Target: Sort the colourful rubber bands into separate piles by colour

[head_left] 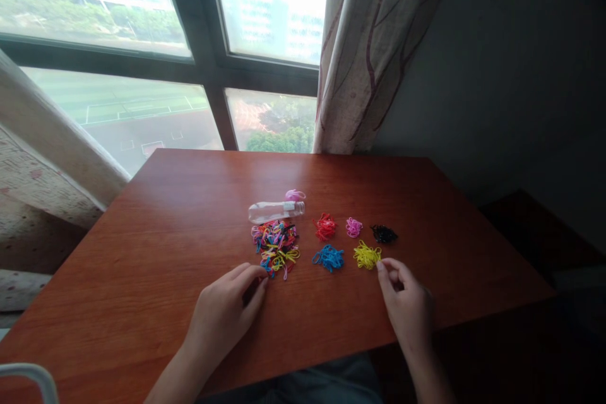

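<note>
On the tabletop (pixel 156 252), nearer the front edge than the back, the person's left hand (pixel 227 303) reaches the front of a mixed heap of bands (pixel 274 240); the right hand (pixel 408 303) touches the yellow bands (pixel 367 256). On each, thumb and forefinger come close together, but whether they grip a band cannot be told. Blue bands (pixel 329 257) lie between the hands, with red (pixel 324 227), pink (pixel 353 227) and black bands (pixel 384 233) farther back. Toward the back edge, a clear bottle (pixel 269 211) lies behind the heap, partly blocking a pink bundle (pixel 295 194).
</note>
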